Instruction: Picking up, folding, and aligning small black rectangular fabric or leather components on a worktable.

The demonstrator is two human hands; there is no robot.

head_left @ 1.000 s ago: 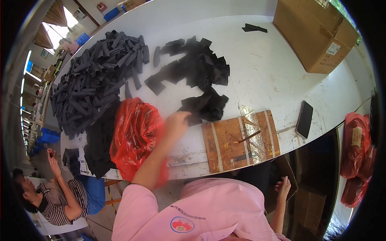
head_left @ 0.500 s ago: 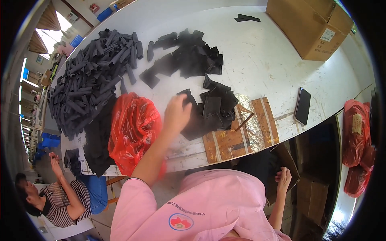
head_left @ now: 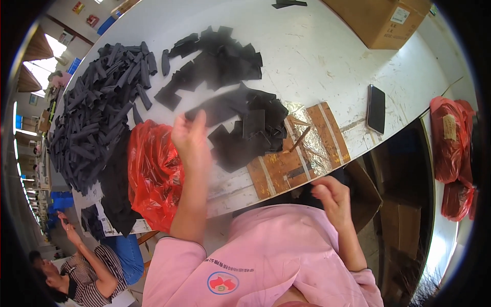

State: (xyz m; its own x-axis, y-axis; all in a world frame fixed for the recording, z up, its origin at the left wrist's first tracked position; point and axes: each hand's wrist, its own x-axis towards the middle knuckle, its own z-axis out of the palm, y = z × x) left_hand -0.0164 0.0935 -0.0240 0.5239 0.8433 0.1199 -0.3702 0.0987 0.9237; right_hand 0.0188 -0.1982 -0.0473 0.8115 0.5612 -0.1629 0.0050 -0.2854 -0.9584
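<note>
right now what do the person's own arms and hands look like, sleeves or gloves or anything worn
Both hands are bare, with no gloves, and no rings or watch can be made out. The left hand and right hand come off forearms bare to above the elbow. The short-sleeved pink shirt bears a small round red and blue emblem on the chest.

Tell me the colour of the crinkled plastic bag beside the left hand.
Bright red; the crinkled plastic bag shows best in the head view, beside the left hand.

Single head-worn fisheye view, looking steeply down from close above the wearer's pink-sleeved arms; faces a white table [head_left: 327, 61] whose edges bow toward the dark circular rim; no second view.
</note>
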